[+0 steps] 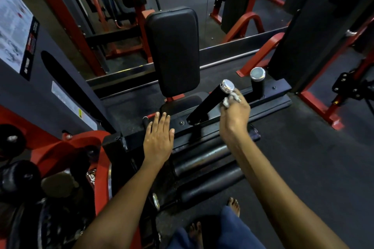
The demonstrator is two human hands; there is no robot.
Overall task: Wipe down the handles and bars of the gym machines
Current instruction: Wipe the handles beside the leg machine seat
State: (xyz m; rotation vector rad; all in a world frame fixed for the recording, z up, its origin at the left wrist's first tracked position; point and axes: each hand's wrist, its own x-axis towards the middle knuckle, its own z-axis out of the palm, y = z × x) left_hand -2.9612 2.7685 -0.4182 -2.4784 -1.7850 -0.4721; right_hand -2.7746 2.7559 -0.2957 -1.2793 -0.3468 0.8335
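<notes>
A black handle (210, 103) with a chrome end cap slants up from the machine's black frame at the centre. My right hand (234, 115) grips a small crumpled white cloth (229, 100) right beside the handle's upper end, just under the cap. A second, shorter black handle (257, 85) with a chrome cap stands upright a little to the right. My left hand (158, 137) lies flat with straight fingers on the black frame to the left of the slanted handle.
A black padded backrest (174, 50) stands upright behind the handles. Black foam rollers (204, 159) lie below my hands. Red machine frames (321, 95) stand to the right and left, with a mirror behind. My bare feet are on the dark rubber floor (303, 157).
</notes>
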